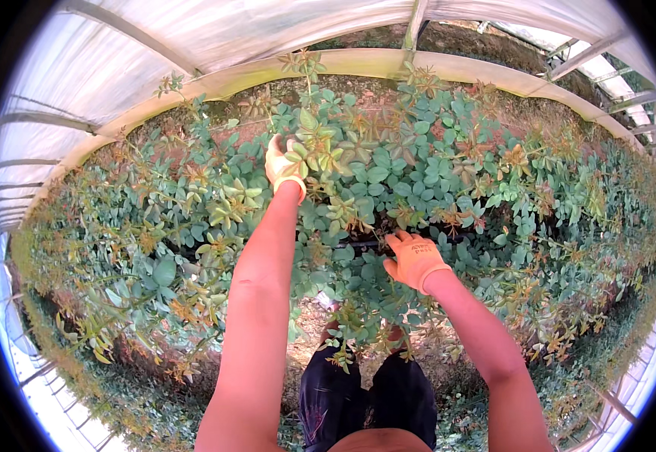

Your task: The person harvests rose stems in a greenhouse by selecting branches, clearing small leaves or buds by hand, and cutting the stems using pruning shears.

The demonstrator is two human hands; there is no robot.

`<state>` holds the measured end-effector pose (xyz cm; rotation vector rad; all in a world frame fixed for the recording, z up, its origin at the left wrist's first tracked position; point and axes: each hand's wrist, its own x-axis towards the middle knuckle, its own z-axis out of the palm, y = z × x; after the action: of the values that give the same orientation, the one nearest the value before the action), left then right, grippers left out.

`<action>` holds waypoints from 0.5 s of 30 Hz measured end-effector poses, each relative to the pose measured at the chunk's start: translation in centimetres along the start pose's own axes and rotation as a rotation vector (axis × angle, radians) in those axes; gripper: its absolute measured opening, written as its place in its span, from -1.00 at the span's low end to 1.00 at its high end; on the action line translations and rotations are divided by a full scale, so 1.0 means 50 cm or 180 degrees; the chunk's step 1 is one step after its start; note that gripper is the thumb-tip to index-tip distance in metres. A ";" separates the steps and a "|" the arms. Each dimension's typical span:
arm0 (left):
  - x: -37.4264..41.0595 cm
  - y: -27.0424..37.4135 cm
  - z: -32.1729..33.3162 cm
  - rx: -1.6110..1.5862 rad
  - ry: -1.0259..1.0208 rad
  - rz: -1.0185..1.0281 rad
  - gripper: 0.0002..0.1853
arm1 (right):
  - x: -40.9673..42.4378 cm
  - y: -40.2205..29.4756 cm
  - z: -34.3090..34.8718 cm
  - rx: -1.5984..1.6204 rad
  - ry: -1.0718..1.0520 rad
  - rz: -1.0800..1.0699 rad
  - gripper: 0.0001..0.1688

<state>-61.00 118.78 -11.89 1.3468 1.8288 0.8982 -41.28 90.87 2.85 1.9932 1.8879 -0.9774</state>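
Note:
My left hand [281, 165], in a pale orange glove, reaches in among the upper shoots of a leafy bush that looks like a rose [378, 172]. Yellow-green leaves [319, 148] cover part of its fingers, so any grip there is hidden. Lower and to the right is my right hand [416, 260], in an orange glove that bears printing. Its thumb and fingers are spread over the foliage, beside a dark gap between the stems. A thin dark pipe or line [359, 244] runs through that gap, left of the fingertips.
Dense bushes [576, 271] spread out to both sides. Behind them runs a low pale sheet wall [362, 63], under plastic sheeting [237, 28] on curved greenhouse ribs [135, 37]. Bare soil [305, 339] shows near my legs [333, 390], where foliage hangs in front.

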 end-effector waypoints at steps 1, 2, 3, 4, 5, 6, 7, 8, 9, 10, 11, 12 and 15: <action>0.025 0.006 0.011 0.0097 -0.0159 0.0261 -0.57 | -0.018 -0.001 -0.008 0.0206 0.0112 0.0021 -0.34; 0.050 0.013 0.026 0.0434 -0.0208 0.0556 -0.61 | -0.038 -0.003 -0.016 0.0455 0.0242 -0.0001 -0.33; 0.075 0.018 0.042 0.0321 -0.0469 0.0568 -0.64 | -0.061 -0.004 -0.024 0.0691 0.0336 0.0005 -0.32; 0.097 0.023 0.061 0.0663 -0.0503 0.0833 -0.67 | -0.086 -0.006 -0.030 0.0847 0.0460 0.0028 -0.31; 0.117 0.028 0.080 0.0922 -0.0557 0.1009 -0.70 | -0.113 -0.007 -0.035 0.1008 0.0565 0.0041 -0.31; 0.136 0.034 0.102 0.1073 -0.0609 0.1171 -0.71 | -0.139 -0.007 -0.038 0.1147 0.0649 0.0086 -0.31; 0.149 0.040 0.126 0.1198 -0.0632 0.1354 -0.72 | -0.159 -0.005 -0.039 0.1273 0.0744 0.0111 -0.30; 0.156 0.042 0.141 0.1346 -0.0523 0.1606 -0.71 | -0.178 -0.003 -0.038 0.1330 0.0813 0.0205 -0.31; 0.163 0.043 0.152 0.1722 -0.0363 0.1903 -0.69 | -0.196 -0.003 -0.034 0.1377 0.0882 0.0288 -0.32; 0.159 0.038 0.158 0.1548 -0.0138 0.2042 -0.66 | -0.211 -0.001 -0.030 0.1426 0.0923 0.0397 -0.33; 0.174 0.039 0.158 0.1771 -0.0286 0.1670 -0.52 | -0.222 0.001 -0.024 0.1455 0.0978 0.0439 -0.33; 0.157 0.028 0.169 0.1839 0.0666 0.1718 -0.53 | -0.235 0.001 -0.018 0.1495 0.1025 0.0549 -0.34; 0.180 -0.007 0.139 0.1361 -0.1062 0.1209 -0.63 | -0.263 0.008 -0.006 0.1718 0.1116 0.0750 -0.35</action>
<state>-57.39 128.28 -16.95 2.0243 1.5798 0.4270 -40.14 80.49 10.82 2.7814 1.5925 -1.2292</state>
